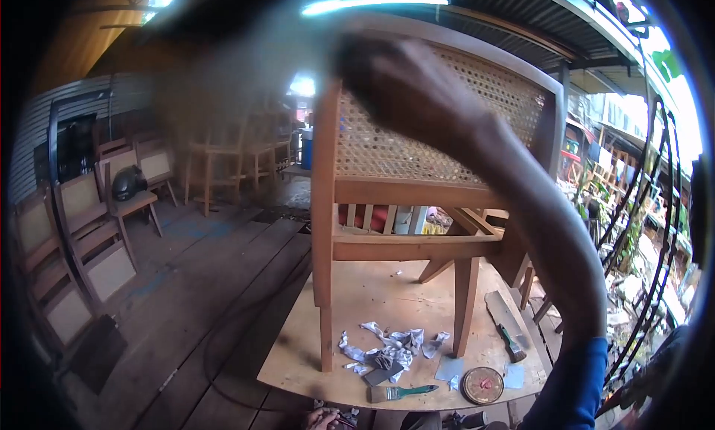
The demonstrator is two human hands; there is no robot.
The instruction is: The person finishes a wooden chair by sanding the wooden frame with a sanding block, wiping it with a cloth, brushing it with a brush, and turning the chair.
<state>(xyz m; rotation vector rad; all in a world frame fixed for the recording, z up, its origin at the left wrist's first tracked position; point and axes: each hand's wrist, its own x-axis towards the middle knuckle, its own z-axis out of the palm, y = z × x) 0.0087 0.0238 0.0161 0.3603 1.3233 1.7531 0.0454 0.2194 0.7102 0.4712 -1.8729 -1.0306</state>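
A wooden chair (pixel 417 249) with a woven cane back (pixel 406 150) stands upright on a board. My right hand (pixel 395 83) is raised at the upper left part of its back, with the forearm crossing in front of the cane. Motion blur hides the fingers and anything in them. At the bottom edge, my left hand (pixel 322 419) shows only in part, its fingers curled round something thin and dark that I cannot make out.
On the board (pixel 298 355) lie crumpled cloth (pixel 402 348), a green-handled brush (pixel 406 392), another brush (pixel 512 342), a round lid (pixel 482 385) and sandpaper-like squares (pixel 449 369). Several chairs (pixel 112 270) stand at the left, stools (pixel 212 162) behind. A dark hose (pixel 211 355) crosses the floor.
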